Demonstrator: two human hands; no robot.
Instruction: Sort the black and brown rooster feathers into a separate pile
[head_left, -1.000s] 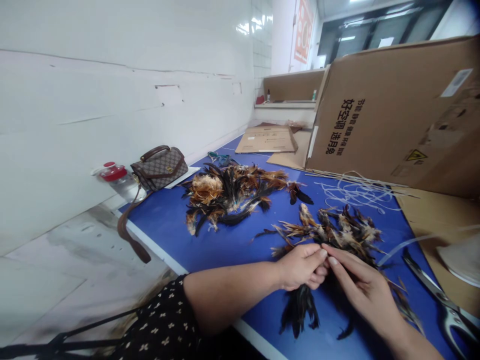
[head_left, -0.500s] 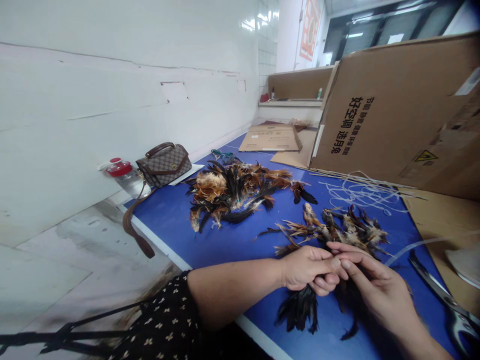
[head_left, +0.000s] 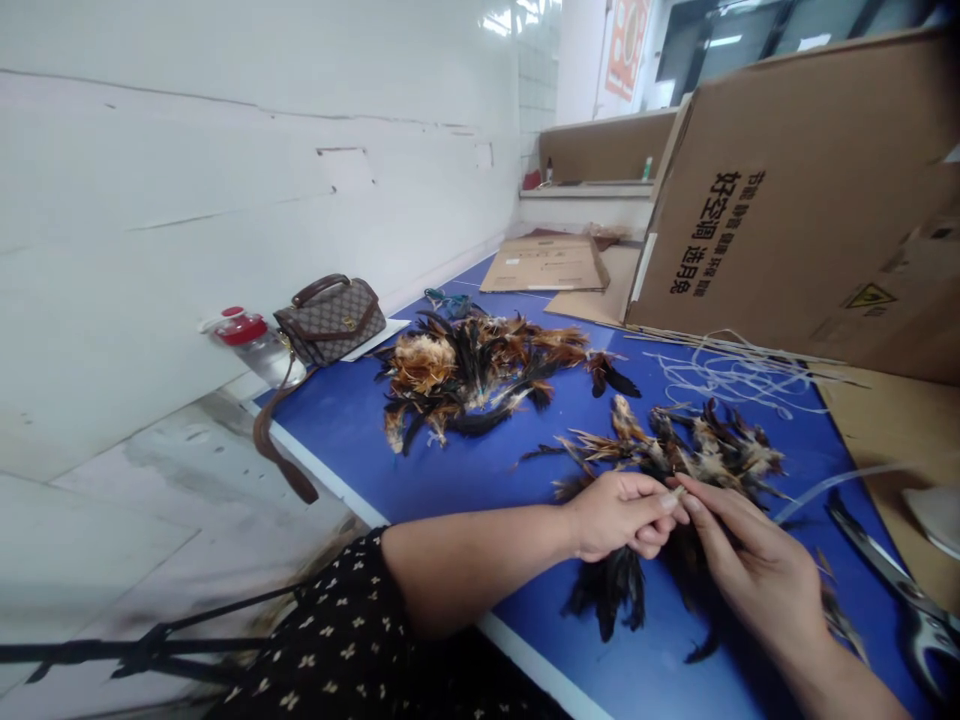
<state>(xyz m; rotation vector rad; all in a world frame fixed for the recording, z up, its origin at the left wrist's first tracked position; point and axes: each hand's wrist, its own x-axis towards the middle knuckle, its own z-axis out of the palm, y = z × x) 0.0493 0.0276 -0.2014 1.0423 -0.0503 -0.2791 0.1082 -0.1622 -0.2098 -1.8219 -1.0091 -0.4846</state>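
Observation:
My left hand [head_left: 622, 515] is closed around a bunch of black feathers [head_left: 611, 590], whose dark ends hang below the fist over the blue table. Thumb and fingers of my right hand [head_left: 757, 550] pinch together at a small pale tip beside the left thumb, where the two hands meet. Just behind both hands lies a loose pile of brown and black feathers [head_left: 705, 450]. Farther back on the left is a larger feather pile [head_left: 472, 375]. The fingers hide most of the held ends.
Scissors [head_left: 892, 590] lie at the right, near my right forearm. White plastic strips [head_left: 735, 375] lie behind the nearer pile. A large cardboard box [head_left: 810, 220] stands at the back right. A handbag [head_left: 330, 325] and a bottle [head_left: 255, 345] stand at the left edge.
The right fingers have drawn into a tighter pinch beside the left thumb, and a pale tip now shows between the hands. The view has shifted slightly.

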